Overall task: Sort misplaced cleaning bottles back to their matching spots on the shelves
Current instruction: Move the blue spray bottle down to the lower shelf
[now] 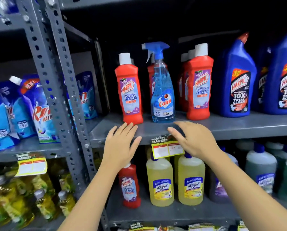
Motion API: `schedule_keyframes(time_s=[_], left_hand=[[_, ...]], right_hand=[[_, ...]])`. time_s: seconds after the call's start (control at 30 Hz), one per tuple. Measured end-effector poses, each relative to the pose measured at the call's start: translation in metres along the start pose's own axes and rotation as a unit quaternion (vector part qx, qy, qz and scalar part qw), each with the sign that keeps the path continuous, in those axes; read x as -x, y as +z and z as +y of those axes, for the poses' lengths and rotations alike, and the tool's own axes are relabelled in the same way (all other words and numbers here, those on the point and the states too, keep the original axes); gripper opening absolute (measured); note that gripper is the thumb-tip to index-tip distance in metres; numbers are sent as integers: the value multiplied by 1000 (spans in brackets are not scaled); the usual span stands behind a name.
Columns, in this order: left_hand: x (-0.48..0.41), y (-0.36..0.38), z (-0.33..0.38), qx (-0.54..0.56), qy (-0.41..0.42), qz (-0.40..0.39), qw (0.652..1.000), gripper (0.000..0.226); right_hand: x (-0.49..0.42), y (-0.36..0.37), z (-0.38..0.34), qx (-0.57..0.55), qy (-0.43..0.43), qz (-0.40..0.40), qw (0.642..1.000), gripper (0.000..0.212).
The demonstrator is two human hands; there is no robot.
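Observation:
A blue Colin spray bottle [162, 90] stands upright on the grey middle shelf [239, 125] between red Harpic bathroom cleaner bottles [130, 90] [199, 84]. One red Harpic bottle [129, 185] stands on the lower shelf beside yellow Lizol bottles [161, 180]. My left hand [121, 144] is raised with straight fingers just below the left red bottle, holding nothing. My right hand [194, 139] hovers with spread fingers in front of the shelf edge, just below and right of the spray bottle, also holding nothing.
Big blue Harpic toilet cleaner bottles [239, 80] fill the shelf's right side. A perforated grey upright post [56, 90] divides the racks. Blue detergent pouches [22, 110] stand at the left, yellow bottles [22, 194] below them, grey-green bottles [261, 169] at lower right. A price tag [166, 147] hangs on the shelf edge.

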State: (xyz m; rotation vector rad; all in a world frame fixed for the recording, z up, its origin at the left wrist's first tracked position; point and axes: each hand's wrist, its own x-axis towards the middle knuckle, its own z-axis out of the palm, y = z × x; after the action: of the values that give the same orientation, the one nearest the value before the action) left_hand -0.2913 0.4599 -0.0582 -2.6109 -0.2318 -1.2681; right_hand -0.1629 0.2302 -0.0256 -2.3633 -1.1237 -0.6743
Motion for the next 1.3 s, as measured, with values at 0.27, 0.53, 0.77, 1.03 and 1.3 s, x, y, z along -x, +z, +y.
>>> schedule_keyframes(time_s=[0.27, 0.53, 0.77, 1.03, 1.3], left_hand=[[1, 11, 1, 2, -4, 75, 997, 45], [1, 14, -3, 3, 15, 107, 994, 39], [0, 13, -2, -6, 7, 78, 997, 39], [0, 12, -2, -3, 10, 88, 996, 37], [2, 10, -3, 23, 0, 67, 998, 42]], right_hand=[[-7, 6, 1, 69, 3, 17, 997, 66], [-93, -30, -23, -96, 101, 176, 974, 46], [-135, -26, -29, -237, 248, 64, 937, 94], [-130, -7, -31, -335, 237, 92, 907, 66], [-90, -28, -42, -388, 162, 182, 889, 70]])
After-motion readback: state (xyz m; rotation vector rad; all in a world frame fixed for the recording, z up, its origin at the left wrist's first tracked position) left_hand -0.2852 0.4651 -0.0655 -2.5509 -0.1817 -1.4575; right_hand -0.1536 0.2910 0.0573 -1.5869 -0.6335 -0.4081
